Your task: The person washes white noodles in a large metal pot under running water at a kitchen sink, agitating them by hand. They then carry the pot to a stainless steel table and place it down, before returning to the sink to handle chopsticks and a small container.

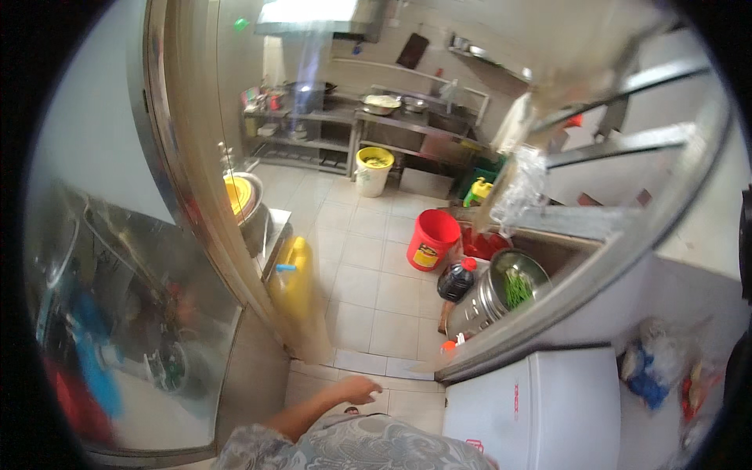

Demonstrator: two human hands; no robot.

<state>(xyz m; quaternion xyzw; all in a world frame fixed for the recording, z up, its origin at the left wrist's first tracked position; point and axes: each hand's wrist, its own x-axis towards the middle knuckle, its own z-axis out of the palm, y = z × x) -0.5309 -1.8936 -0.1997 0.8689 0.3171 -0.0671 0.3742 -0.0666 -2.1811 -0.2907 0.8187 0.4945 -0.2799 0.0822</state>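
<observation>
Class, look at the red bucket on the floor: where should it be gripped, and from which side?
Probably best by the rim on its left side, coming from above and the left. The red bucket stands with its round mouth open upward, offering a thin edge to pinch; no handle can be made out. The dark bottle crowds its near right side.

Garment (368, 445) is displaying a grey-and-white swirling pattern; jug (291, 278) is showing yellow, appliance (576, 411) white with red markings (515, 399); bucket (439, 227) is showing red with a yellow label (425, 256), tub (370, 183) white beneath a yellow rim (380, 151), stalks (517, 288) green
</observation>
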